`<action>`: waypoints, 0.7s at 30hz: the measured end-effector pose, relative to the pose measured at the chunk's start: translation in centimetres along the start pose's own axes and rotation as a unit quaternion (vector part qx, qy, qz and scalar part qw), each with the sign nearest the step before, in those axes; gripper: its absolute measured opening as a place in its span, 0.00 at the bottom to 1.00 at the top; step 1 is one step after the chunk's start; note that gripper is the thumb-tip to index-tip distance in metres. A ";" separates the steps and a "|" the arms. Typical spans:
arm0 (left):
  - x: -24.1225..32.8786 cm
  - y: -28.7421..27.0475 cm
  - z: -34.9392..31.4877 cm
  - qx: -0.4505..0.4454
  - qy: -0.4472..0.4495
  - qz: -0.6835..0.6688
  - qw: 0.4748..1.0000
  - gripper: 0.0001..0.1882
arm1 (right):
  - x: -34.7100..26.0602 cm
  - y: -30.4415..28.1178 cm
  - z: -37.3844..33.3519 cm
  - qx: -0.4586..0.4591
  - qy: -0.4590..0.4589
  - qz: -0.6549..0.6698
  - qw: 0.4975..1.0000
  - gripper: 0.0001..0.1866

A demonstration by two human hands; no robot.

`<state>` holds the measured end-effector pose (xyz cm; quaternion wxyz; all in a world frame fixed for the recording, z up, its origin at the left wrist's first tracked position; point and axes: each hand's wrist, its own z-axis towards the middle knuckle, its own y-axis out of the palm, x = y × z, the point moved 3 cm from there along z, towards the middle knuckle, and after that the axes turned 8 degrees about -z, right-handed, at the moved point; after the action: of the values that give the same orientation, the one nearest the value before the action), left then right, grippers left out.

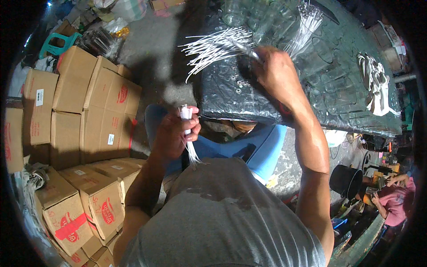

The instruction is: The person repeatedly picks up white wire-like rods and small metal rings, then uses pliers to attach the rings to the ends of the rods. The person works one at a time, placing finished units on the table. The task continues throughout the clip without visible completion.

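Grey shirt (222, 218), damp across the front, nearest; the wearer sits at a black-wrapped bench (222, 100). Left hand (175, 131), low beside the corner: grip curled snugly round a white bundle (187, 115) of thin strands, tails hanging below the fist. Right hand (276, 73), over the bench: grip closed on a slim silvery thing (244, 49), its kind too blurred to tell, its tip at the loose white strands (211, 46) that fan past the edge. Small metal bits (238, 83) lie just beside; a second sheaf (307, 24) sits farther back among clear glasses (327, 91). On handling, my judgement: hold the bundle firm without crushing it, heads level; lift strands singly from the near side of the fan, since crossed ones could snag; keep the overhanging ends from tipping off; keep the right wrist clear of the glass.
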<state>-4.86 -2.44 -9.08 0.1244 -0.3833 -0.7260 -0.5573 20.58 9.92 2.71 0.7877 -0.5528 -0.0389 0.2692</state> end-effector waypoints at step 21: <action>0.4 4.3 -2.0 -0.013 0.041 0.095 0.994 0.11 | -0.7 3.5 1.0 -0.104 -0.046 -0.010 0.994 0.11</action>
<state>-2.62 -3.73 -5.03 0.2019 -0.4290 -0.6729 -0.5678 18.32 11.29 0.08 0.7263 -0.6180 -0.1080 0.2807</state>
